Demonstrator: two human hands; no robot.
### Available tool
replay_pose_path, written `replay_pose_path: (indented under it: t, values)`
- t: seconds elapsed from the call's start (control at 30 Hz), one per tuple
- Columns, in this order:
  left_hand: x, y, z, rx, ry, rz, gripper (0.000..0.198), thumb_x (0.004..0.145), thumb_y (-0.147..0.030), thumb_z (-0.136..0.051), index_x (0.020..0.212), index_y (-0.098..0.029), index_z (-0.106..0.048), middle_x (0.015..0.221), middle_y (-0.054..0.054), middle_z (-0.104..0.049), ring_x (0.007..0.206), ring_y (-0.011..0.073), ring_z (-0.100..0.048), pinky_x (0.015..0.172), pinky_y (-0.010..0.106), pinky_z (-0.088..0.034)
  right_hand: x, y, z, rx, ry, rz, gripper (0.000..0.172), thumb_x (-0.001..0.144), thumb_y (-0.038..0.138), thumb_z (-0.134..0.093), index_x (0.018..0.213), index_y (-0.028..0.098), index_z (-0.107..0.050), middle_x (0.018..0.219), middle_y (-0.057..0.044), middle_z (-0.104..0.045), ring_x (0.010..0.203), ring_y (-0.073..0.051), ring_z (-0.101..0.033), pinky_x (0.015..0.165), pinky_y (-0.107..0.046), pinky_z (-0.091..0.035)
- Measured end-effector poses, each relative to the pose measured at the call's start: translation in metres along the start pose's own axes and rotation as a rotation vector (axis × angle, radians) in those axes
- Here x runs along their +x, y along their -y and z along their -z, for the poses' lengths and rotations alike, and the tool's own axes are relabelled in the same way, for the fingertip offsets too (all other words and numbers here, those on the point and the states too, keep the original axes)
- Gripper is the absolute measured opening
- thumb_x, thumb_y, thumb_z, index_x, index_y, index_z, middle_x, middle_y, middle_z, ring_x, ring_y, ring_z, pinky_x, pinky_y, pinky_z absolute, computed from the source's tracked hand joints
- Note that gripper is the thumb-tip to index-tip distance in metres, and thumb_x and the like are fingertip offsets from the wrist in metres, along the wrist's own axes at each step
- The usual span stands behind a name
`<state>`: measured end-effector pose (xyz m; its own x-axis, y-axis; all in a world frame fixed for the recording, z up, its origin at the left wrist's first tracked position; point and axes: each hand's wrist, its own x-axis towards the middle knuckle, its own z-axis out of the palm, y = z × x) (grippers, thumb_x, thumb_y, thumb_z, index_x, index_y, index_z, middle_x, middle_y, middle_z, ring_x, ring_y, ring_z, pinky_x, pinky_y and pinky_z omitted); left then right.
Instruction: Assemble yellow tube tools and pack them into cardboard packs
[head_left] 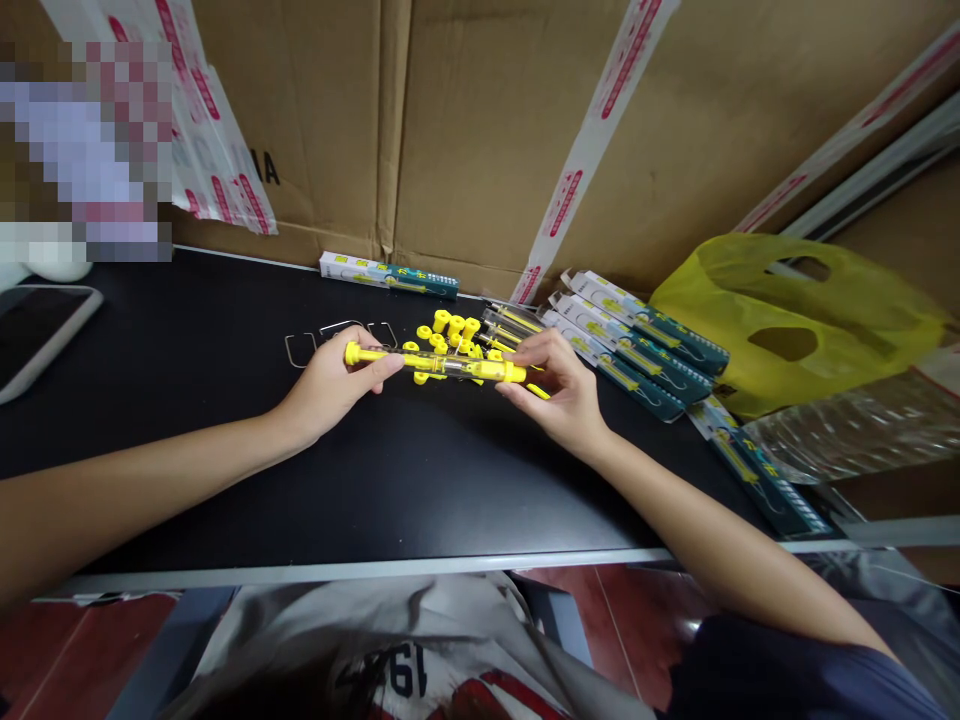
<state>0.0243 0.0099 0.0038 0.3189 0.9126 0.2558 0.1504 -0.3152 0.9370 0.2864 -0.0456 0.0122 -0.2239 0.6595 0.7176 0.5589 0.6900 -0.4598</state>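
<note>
A clear tube with yellow ends [450, 366] is held level above the black table. My left hand [335, 385] is closed round its left part, thumb along the tube. At the other end, my right hand [561, 388] pinches near the yellow cap. Just behind and under the tube lies a pile of small yellow plastic parts [456, 326]. Bent metal wire hooks [301, 350] rest behind my left hand. Several clear tubes [512, 322] lie behind my right hand.
Several printed boxes [637, 335] lie at the right, another box [388, 275] at the back edge, and one more [757, 470] at the front right. A yellow plastic bag [720, 300] and clear wrap [847, 420] are far right. A phone [45, 330] lies left. Cardboard [480, 130] stands behind.
</note>
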Motion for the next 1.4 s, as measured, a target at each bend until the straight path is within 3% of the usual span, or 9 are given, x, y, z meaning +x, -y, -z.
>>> replay_pose_path:
  t: [0.33,0.67,1.0,1.17,1.4]
  values:
    - [0.002,-0.002,0.001,-0.016,-0.039,-0.022,0.024,0.076,-0.037,-0.067,0.074,-0.02,-0.051,0.062,-0.003,-0.056,0.061,0.0124,-0.052,0.061,0.025,-0.041,-0.002,0.0,-0.003,0.029,-0.02,-0.064,0.019,0.078,0.036,-0.072,0.089,0.024,-0.063,0.091,-0.006,-0.058,0.087,-0.021,-0.056,0.061,-0.033,-0.054]
    - [0.0,0.0,-0.002,-0.093,0.002,0.028,0.033,0.076,-0.049,-0.065,0.079,-0.019,-0.053,0.065,-0.003,-0.057,0.066,0.0132,-0.055,0.068,0.028,-0.043,-0.003,0.001,-0.003,-0.016,-0.049,-0.065,0.019,0.077,0.038,-0.072,0.088,0.024,-0.064,0.09,-0.006,-0.059,0.085,-0.021,-0.056,0.063,-0.035,-0.055]
    - [0.0,0.001,-0.002,-0.114,0.008,0.042,0.033,0.076,-0.049,-0.066,0.079,-0.019,-0.053,0.065,-0.002,-0.057,0.066,0.0138,-0.054,0.068,0.029,-0.042,-0.01,-0.004,-0.007,0.184,0.015,-0.207,0.024,0.079,0.036,-0.072,0.091,0.022,-0.057,0.094,-0.006,-0.059,0.081,-0.019,-0.061,0.059,-0.031,-0.058]
    - [-0.001,0.0,-0.001,-0.119,0.006,0.04,0.031,0.076,-0.047,-0.066,0.077,-0.019,-0.053,0.064,-0.003,-0.056,0.065,0.0133,-0.053,0.067,0.028,-0.041,-0.01,-0.002,-0.009,0.24,0.038,-0.25,0.03,0.077,0.04,-0.072,0.091,0.021,-0.053,0.091,-0.004,-0.06,0.066,-0.014,-0.062,0.055,-0.028,-0.058]
    - [-0.001,0.002,-0.001,-0.15,0.037,0.044,0.03,0.078,-0.045,-0.065,0.079,-0.018,-0.053,0.066,-0.003,-0.056,0.066,0.0124,-0.053,0.068,0.028,-0.042,-0.008,0.004,-0.007,0.303,0.107,-0.3,0.03,0.081,0.039,-0.069,0.093,0.023,-0.046,0.069,0.004,-0.058,0.048,-0.011,-0.059,0.042,-0.024,-0.052]
